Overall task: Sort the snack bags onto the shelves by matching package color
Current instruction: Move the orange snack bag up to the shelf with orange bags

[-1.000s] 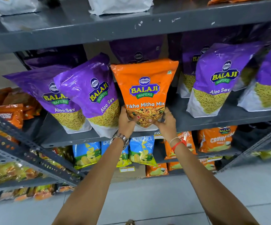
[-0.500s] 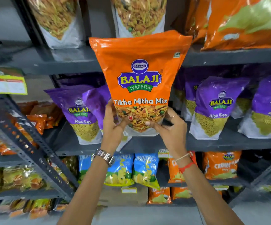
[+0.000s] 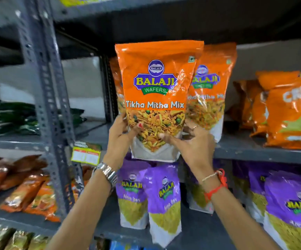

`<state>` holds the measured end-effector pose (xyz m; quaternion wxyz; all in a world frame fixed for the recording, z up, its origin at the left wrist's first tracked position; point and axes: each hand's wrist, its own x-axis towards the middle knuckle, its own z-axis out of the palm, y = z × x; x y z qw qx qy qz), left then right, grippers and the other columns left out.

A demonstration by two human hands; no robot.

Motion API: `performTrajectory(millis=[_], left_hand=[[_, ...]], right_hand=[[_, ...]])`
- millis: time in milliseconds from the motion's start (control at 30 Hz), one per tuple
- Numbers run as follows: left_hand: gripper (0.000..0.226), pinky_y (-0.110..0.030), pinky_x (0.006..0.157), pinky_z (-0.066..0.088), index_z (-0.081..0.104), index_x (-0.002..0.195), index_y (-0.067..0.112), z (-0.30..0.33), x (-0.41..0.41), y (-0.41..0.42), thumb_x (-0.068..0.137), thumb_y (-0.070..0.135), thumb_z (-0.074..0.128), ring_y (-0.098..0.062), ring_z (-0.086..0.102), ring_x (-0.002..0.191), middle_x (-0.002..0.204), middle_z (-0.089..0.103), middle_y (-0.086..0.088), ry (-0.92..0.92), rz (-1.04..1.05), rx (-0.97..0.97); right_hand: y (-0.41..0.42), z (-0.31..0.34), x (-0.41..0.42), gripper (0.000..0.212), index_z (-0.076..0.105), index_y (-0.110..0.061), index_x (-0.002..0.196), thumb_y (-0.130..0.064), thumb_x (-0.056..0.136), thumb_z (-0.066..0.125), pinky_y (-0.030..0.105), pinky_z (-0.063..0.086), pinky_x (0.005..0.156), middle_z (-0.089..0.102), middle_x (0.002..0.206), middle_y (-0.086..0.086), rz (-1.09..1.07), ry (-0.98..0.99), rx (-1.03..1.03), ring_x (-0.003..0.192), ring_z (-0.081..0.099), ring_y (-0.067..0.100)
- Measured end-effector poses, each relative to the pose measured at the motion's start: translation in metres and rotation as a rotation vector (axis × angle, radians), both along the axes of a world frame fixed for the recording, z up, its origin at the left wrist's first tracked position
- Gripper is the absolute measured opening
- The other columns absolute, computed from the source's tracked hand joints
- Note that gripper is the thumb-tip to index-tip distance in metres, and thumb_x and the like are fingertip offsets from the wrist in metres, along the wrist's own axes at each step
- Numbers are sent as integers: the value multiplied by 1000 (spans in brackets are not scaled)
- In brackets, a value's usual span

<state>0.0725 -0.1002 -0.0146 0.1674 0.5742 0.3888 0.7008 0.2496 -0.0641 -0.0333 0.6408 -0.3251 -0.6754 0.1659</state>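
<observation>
An orange bag [image 3: 155, 98] labelled Tikha Mitha Mix is held upright in front of the upper shelf [image 3: 254, 150], its bottom edge hanging just below the shelf's front lip. It is gripped at its lower part from both sides: the left hand [image 3: 121, 136] is wrapped round the left edge with the thumb on the front, and the right hand [image 3: 194, 141] is pressed to the right edge, thumb across the clear window. A second orange bag [image 3: 211, 98] of the same kind is seen standing on the shelf just behind and to the right. Purple bags [image 3: 164, 199] are lined up on the shelf below. A watch [image 3: 108, 172] is worn on the left wrist.
</observation>
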Motion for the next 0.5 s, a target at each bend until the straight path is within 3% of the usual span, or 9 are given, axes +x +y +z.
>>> performTrajectory(millis=[67, 100, 233, 300, 367, 500], left_hand=[[47, -42, 100, 46, 45, 125, 2, 19, -14, 7, 81, -3, 57, -28, 55, 116, 126, 58, -17, -18, 36, -7], [46, -43, 100, 46, 45, 125, 2, 29, -21, 11, 81, -4, 57, -28, 55, 116, 126, 58, -17, -26, 46, -10], [42, -29, 83, 53, 45, 123, 7, 53, -42, 25, 83, 0, 56, -20, 58, 101, 117, 60, -11, -69, 75, -62], [40, -36, 87, 52, 46, 122, 7, 56, -53, 35, 84, 0, 55, -24, 57, 105, 122, 59, -15, -97, 88, -95], [34, -47, 97, 47, 49, 115, 8, 55, -63, 43, 83, -1, 56, -27, 56, 108, 121, 59, -17, -104, 99, -122], [32, -40, 90, 47, 48, 113, 11, 45, -77, 52, 84, 0, 55, -24, 56, 105, 124, 58, -18, -94, 126, -167]], right_hand=[[9, 22, -15, 31, 65, -33, 69, -55, 58, 83, 20, 47, 60, 70, 64, -2, 13, -29, 20, 63, 62, 13], [15, 33, -24, 31, 64, -32, 68, -53, 58, 84, 20, 45, 58, 71, 65, -1, 21, -37, 23, 63, 62, 14], [45, 61, -56, 44, 74, -15, 90, -42, 58, 86, 20, 51, 65, 76, 82, 1, 110, -64, -52, 77, 69, 15], [59, 66, -73, 66, 73, -14, 104, -53, 51, 81, 31, 57, 82, 77, 101, 4, 112, -81, -85, 94, 70, 18], [71, 64, -87, 74, 71, -14, 110, -55, 50, 80, 42, 57, 90, 76, 110, 6, 113, -90, -113, 103, 69, 22], [81, 50, -103, 78, 70, -11, 111, -57, 50, 81, 45, 57, 91, 75, 112, 8, 102, -89, -147, 105, 69, 25]])
